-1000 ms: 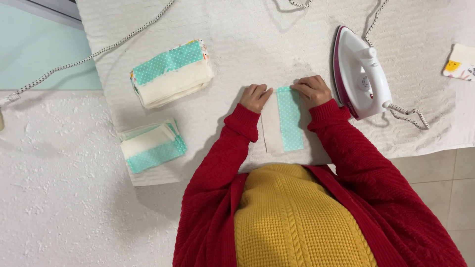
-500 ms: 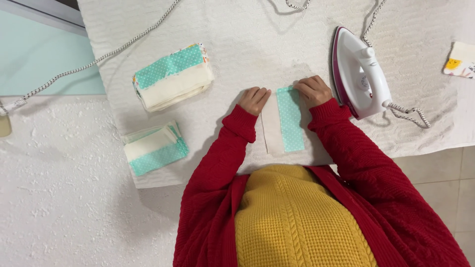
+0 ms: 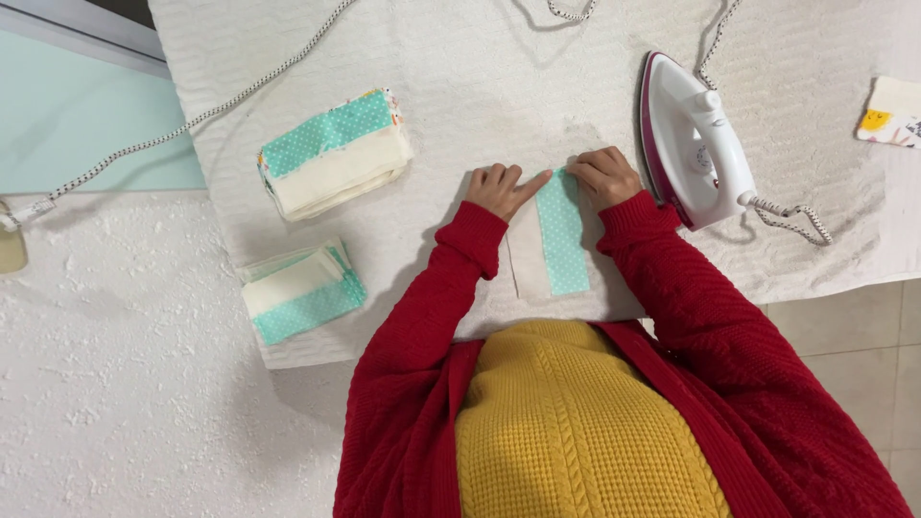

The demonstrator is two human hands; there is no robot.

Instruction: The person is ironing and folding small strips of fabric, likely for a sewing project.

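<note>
Fingers of the left hand [image 3: 499, 189] and right hand [image 3: 602, 177] lie flat, pressing the far end of a cream-and-teal fabric strip [image 3: 549, 238] near the counter's [image 3: 480, 67] front edge, beside the iron [image 3: 693, 139].

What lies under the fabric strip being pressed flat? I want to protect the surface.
The strip lies on a white towel, both hands on its far end. What is beneath the towel is covered.
</note>
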